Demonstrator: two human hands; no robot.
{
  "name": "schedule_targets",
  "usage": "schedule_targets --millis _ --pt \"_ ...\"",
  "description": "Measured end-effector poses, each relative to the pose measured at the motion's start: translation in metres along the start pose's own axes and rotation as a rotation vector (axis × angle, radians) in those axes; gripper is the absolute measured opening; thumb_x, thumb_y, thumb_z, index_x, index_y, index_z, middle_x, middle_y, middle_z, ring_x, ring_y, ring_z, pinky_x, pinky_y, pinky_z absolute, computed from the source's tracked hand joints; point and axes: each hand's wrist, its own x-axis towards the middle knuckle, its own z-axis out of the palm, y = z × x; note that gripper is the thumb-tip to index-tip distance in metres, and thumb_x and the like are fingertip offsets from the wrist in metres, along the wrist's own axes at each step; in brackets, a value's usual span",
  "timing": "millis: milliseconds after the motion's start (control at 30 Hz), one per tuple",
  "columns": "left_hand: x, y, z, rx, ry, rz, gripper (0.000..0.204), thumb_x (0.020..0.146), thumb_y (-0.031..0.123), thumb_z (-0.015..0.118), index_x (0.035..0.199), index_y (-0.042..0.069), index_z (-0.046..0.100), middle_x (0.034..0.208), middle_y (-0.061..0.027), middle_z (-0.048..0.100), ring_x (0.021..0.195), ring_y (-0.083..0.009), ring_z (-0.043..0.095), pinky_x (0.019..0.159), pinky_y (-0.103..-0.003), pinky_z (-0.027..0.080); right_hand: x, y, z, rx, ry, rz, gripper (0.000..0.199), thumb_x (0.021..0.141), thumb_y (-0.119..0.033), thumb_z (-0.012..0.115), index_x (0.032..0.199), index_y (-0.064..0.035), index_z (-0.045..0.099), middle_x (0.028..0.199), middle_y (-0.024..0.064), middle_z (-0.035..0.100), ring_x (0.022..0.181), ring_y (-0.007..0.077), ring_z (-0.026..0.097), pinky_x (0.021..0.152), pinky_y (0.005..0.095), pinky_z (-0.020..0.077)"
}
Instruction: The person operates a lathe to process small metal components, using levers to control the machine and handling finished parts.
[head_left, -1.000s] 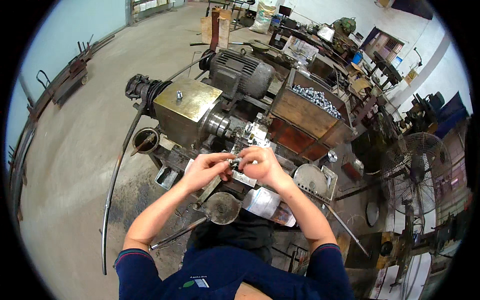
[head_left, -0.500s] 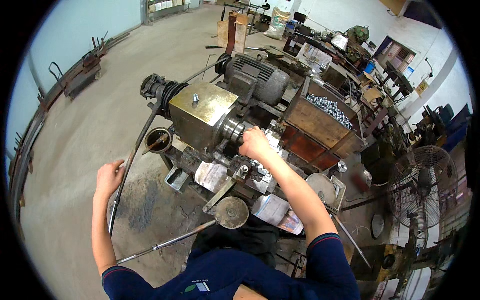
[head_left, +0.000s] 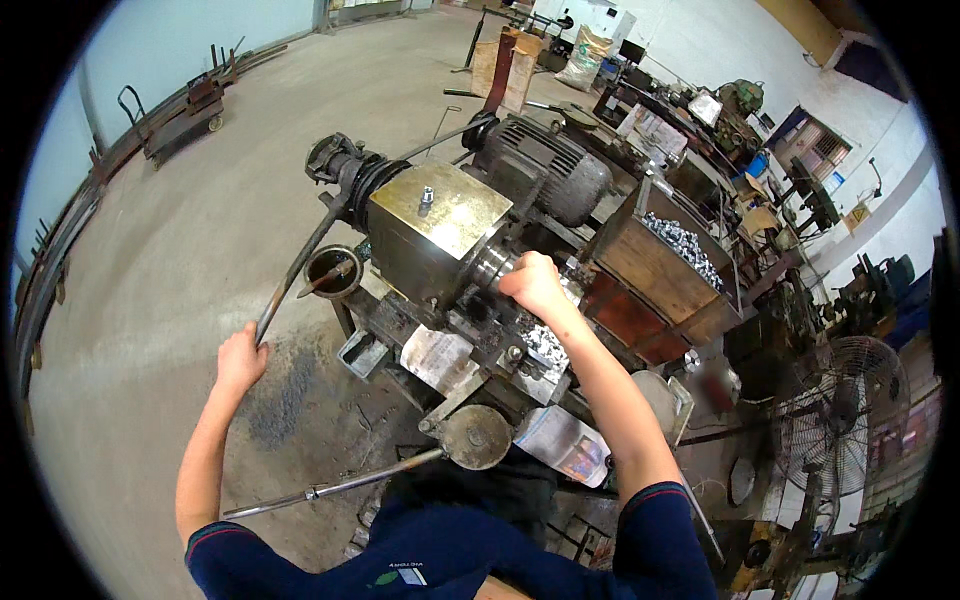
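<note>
Gripping long lever (head_left: 300, 262), left hand (head_left: 240, 358); right hand (head_left: 535, 285) at chuck (head_left: 492, 266).

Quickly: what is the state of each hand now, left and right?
Left hand: closed around the long metal lever.
Right hand: at the machine's spindle; whether it grips anything cannot be told.

Far ahead of me a whitish sack (head_left: 588, 58) slumps on the floor beside a leaning brown cardboard sheet (head_left: 505, 68); a yellow triangular warning sign (head_left: 856, 214) hangs on the right wall.
</note>
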Motion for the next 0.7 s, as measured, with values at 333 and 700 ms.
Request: schedule_targets --millis 333,700 --pt "0.119 -0.105 -0.015 0.295 -0.019 -0.258 0.016 0.071 0.008 0.056 0.083 0.006 0.067 0.087 -0.0173 0.064 0.083 -0.0322 0.063 0.071 -0.041 0.051 0.002 -0.004 -0.004 -0.014 -0.047 0.049 0.027 0.057 -0.02 0.058 0.072 0.0013 0.064 0.069 0.0217 0.061 0.07 0.0324 0.063 0.065 0.0353 0.0485" --pt "0.075 0.002 0.133 -0.686 -0.117 -0.081 0.033 0.073 0.017 0.064 0.101 -0.001 0.06 0.081 -0.0116 0.064 0.073 -0.0226 0.061 0.068 -0.035 0.048 -0.108 0.044 -0.075 0.172 0.351 -0.476 0.026 0.056 -0.008 0.058 0.08 -0.0004 0.058 0.117 0.0173 0.053 0.095 0.0283 0.058 0.084 0.0328 0.0452"
